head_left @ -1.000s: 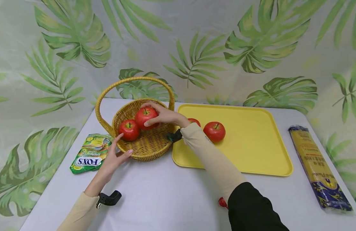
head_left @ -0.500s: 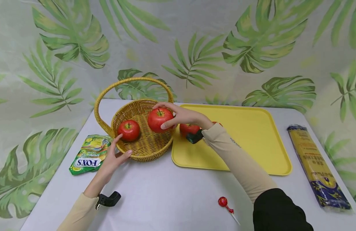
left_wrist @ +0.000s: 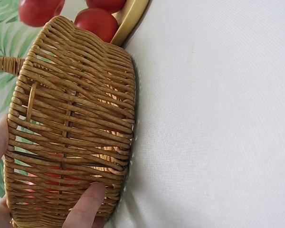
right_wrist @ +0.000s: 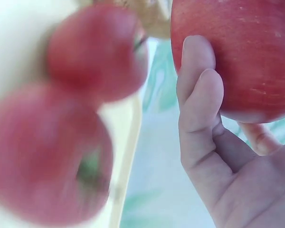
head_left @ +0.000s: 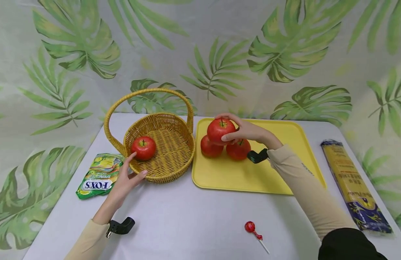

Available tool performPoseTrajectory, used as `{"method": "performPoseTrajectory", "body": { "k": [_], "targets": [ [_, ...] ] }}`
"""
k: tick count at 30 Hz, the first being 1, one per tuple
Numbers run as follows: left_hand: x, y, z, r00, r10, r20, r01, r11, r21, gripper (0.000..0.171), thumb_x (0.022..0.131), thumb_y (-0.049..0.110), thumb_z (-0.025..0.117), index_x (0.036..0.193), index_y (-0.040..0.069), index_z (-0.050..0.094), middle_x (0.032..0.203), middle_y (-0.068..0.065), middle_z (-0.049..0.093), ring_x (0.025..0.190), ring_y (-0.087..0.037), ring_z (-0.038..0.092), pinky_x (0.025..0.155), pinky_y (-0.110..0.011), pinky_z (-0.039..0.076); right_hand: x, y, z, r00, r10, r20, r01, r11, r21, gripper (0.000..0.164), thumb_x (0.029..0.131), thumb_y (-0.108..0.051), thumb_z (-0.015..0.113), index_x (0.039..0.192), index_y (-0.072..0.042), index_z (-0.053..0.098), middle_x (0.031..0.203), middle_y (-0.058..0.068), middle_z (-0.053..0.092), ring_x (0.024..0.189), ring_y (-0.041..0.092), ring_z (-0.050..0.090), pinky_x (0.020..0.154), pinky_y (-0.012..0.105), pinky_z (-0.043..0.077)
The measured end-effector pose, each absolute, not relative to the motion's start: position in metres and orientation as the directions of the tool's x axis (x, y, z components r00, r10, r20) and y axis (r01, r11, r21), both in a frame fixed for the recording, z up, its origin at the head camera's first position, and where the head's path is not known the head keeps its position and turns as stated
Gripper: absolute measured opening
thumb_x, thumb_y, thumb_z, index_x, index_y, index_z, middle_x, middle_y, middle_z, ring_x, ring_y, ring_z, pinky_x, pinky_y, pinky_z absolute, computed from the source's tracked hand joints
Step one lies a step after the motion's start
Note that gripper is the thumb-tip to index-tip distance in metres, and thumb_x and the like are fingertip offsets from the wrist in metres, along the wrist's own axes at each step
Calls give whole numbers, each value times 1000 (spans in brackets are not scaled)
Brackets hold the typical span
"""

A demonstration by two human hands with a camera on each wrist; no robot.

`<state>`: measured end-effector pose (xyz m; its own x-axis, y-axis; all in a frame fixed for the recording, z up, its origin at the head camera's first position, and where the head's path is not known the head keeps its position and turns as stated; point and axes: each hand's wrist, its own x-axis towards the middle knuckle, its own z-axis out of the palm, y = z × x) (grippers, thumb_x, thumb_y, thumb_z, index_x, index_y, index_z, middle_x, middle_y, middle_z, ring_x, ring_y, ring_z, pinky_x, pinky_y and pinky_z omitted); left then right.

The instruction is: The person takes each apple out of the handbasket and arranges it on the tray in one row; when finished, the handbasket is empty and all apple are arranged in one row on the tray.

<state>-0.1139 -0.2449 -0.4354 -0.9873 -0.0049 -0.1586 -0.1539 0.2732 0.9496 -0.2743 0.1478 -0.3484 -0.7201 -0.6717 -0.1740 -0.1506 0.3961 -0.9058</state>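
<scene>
My right hand holds a red apple over the left part of the yellow tray. Two more red apples sit in the tray under it, partly hidden by the held apple and the hand. In the right wrist view, fingers curl around the held apple. My left hand grips the near-left rim of the wicker basket; in the left wrist view the thumb presses its outer wall. One red apple lies inside the basket.
A green FOX'S pouch lies left of the basket. A red lollipop is on the white table in front of the tray. A long pasta packet lies at the right edge. A leaf-patterned cloth hangs behind.
My right hand has lifted the apple out of the basket and carried it right, over the tray. The left hand has stayed at the basket rim.
</scene>
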Motion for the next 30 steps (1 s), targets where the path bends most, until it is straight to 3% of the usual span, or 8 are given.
{"method": "performPoseTrajectory", "body": {
  "k": [5, 12, 20, 30],
  "targets": [
    [-114, -245, -434, -987, -6, -162, -157, 290, 944, 78, 86, 31, 61, 144, 30, 9, 144, -16, -7, 122, -48, 24, 90, -50, 39, -272, 189, -353, -782, -598, -174, -130, 430, -894, 62, 81, -25, 68, 132, -30, 33, 131, 4, 31, 98, 31, 49, 73, 46, 47],
    [-113, -244, -434, -988, -6, -156, -152, 286, 946, 78, 86, 30, 61, 144, 30, 9, 144, -16, -6, 122, -48, 25, 90, -50, 38, -266, 239, -363, -832, -525, -179, -96, 455, -886, 64, 84, -23, 65, 136, -26, 29, 128, 13, 35, 78, 37, 57, 67, 39, 50],
    [-113, -245, -435, -987, -7, -158, -154, 275, 949, 78, 86, 29, 61, 144, 29, 9, 144, -17, -7, 123, -49, 24, 90, -50, 38, -257, 281, -385, -858, -472, -205, -27, 440, -898, 66, 86, -20, 62, 139, -20, 23, 135, 17, 26, 84, 38, 59, 74, 48, 49],
    [-114, -245, -435, -988, -1, -152, -146, 279, 949, 78, 86, 29, 61, 144, 28, 8, 143, -18, -7, 123, -49, 23, 90, -50, 38, -247, 294, -416, -871, -432, -234, -3, 481, -877, 68, 85, -24, 64, 139, -21, 23, 136, 17, 24, 96, 35, 53, 73, 43, 51]
  ]
}}
